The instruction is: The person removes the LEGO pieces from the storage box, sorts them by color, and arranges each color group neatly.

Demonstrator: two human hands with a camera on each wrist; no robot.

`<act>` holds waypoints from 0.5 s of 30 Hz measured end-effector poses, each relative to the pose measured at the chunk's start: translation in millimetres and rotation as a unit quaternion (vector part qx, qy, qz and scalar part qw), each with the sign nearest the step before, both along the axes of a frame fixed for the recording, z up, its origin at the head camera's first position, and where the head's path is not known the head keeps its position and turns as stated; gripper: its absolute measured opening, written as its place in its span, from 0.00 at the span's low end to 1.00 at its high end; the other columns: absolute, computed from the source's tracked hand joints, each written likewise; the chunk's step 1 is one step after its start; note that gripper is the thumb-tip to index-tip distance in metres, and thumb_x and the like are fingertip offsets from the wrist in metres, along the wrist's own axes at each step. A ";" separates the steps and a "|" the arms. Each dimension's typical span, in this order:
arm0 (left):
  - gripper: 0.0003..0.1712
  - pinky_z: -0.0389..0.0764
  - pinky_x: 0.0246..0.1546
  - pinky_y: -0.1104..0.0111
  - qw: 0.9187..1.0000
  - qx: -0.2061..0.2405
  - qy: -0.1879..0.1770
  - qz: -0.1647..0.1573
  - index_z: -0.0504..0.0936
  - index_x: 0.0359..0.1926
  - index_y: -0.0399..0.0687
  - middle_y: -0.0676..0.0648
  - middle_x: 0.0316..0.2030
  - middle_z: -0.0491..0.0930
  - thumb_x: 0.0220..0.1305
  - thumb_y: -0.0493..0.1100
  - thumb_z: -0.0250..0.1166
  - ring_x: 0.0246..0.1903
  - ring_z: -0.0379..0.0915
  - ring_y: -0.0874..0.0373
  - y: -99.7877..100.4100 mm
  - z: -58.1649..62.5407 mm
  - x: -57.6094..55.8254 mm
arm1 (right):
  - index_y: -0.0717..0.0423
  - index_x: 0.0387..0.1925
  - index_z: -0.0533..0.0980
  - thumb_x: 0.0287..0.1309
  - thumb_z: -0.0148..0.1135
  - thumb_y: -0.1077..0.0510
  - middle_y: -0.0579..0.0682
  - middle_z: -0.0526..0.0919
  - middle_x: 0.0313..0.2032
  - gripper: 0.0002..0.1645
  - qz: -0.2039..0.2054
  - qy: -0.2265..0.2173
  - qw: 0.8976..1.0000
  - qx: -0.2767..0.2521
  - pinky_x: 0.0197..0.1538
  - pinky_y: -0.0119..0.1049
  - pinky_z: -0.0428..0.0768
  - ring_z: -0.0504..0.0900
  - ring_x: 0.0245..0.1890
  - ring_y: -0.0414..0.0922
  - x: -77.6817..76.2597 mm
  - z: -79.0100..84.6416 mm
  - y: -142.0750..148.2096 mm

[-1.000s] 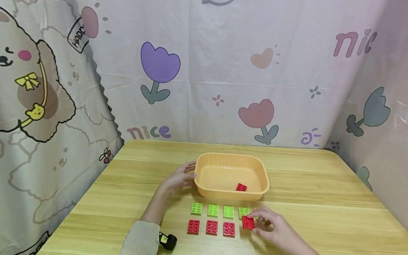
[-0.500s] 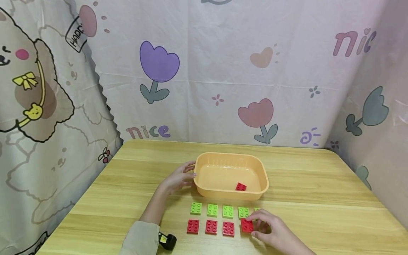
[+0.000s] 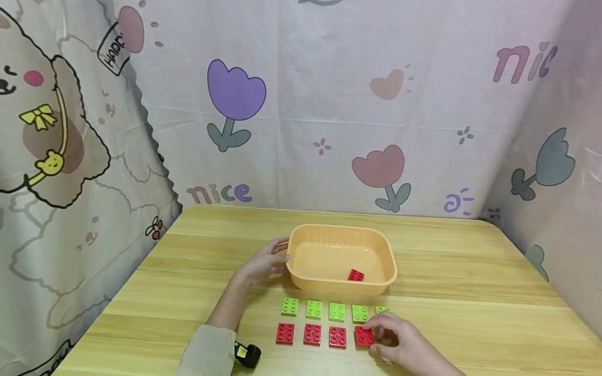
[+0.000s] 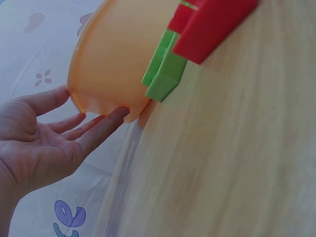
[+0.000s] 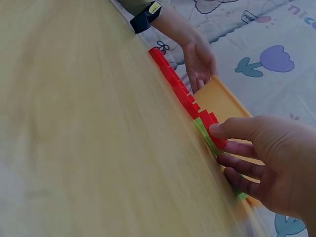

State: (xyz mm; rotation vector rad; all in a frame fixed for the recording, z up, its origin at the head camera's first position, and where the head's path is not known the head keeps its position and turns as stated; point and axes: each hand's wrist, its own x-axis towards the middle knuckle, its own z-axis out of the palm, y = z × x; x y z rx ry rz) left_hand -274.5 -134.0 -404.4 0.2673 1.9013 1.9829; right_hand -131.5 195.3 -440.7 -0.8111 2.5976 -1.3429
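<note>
My right hand point(image 3: 397, 337) pinches a red toy building block point(image 3: 363, 336) between thumb and fingers, at the right end of a row of red blocks point(image 3: 312, 335). In the right wrist view the thumb lies on the near side of that red block point(image 5: 210, 126). Behind runs a row of green blocks point(image 3: 336, 312), its last one partly covered by my right hand. My left hand point(image 3: 265, 263) touches the left side of an orange plastic basin point(image 3: 340, 287); in the left wrist view its fingers point(image 4: 101, 131) reach along the outer wall, fairly straight, thumb at the rim.
One red block point(image 3: 356, 275) lies inside the basin near its front right. A black strap with a yellow label point(image 3: 247, 356) shows beside the left sleeve point(image 3: 209, 351). The wooden table point(image 3: 470, 282) ends at a printed curtain point(image 3: 301, 172) behind.
My right hand has lowered the red block and brought it slightly left, into line with the other red blocks. The left hand and the basin stay where they were.
</note>
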 end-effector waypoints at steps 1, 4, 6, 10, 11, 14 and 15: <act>0.34 0.73 0.49 0.53 1.000 0.001 -0.003 0.002 0.51 0.68 0.39 0.32 0.66 0.50 0.63 0.30 0.53 0.57 0.61 0.37 0.3 0.2 0.0 | 0.52 0.45 0.76 0.51 0.67 0.54 0.38 0.73 0.32 0.18 0.000 0.000 1.000 0.001 0.30 0.29 0.77 0.72 0.30 0.37 -0.1 -0.3 0.0; 0.34 0.74 0.49 0.53 1.000 -0.001 -0.002 0.000 0.51 0.68 0.39 0.32 0.66 0.50 0.64 0.30 0.53 0.57 0.61 0.37 0.6 0.1 -0.4 | 0.52 0.45 0.76 0.51 0.66 0.54 0.38 0.72 0.31 0.18 0.006 0.021 1.000 0.007 0.29 0.28 0.76 0.71 0.30 0.36 -0.4 -1.9 0.0; 0.34 0.73 0.49 0.53 1.000 0.000 -0.002 -0.001 0.51 0.68 0.39 0.32 0.66 0.50 0.64 0.30 0.53 0.57 0.61 0.37 0.7 0.3 -0.4 | 0.52 0.45 0.77 0.51 0.66 0.54 0.37 0.72 0.31 0.18 0.010 0.038 0.999 0.010 0.28 0.28 0.75 0.71 0.30 0.36 -0.6 -2.9 0.0; 0.34 0.73 0.49 0.53 1.000 0.000 0.000 -0.002 0.51 0.68 0.39 0.32 0.66 0.50 0.64 0.30 0.53 0.57 0.61 0.37 0.8 1.3 0.2 | 0.51 0.44 0.77 0.51 0.67 0.55 0.37 0.71 0.31 0.17 0.015 0.065 0.998 0.014 0.26 0.28 0.75 0.70 0.29 0.35 -0.9 -4.3 -0.3; 0.34 0.73 0.49 0.53 1.000 0.000 0.000 -0.002 0.51 0.68 0.39 0.33 0.66 0.50 0.64 0.30 0.53 0.57 0.61 0.37 0.6 1.4 0.3 | 0.51 0.44 0.77 0.51 0.67 0.55 0.37 0.72 0.31 0.17 0.016 0.067 0.998 0.012 0.26 0.28 0.75 0.70 0.29 0.35 -0.7 -4.3 -0.4; 0.34 0.73 0.49 0.53 1.000 0.000 0.000 -0.001 0.51 0.68 0.39 0.33 0.66 0.50 0.64 0.30 0.52 0.57 0.61 0.37 0.5 1.7 0.6 | 0.51 0.44 0.77 0.51 0.67 0.56 0.37 0.71 0.30 0.16 0.018 0.071 0.997 0.010 0.26 0.27 0.75 0.70 0.29 0.35 -0.6 -4.0 -0.7; 0.34 0.74 0.49 0.53 1.000 0.000 0.000 -0.001 0.51 0.68 0.39 0.33 0.66 0.50 0.64 0.30 0.52 0.56 0.62 0.37 0.5 1.8 0.7 | 0.51 0.44 0.77 0.51 0.67 0.56 0.37 0.71 0.30 0.16 0.018 0.071 0.997 0.010 0.26 0.27 0.74 0.70 0.29 0.35 -0.6 -3.8 -0.7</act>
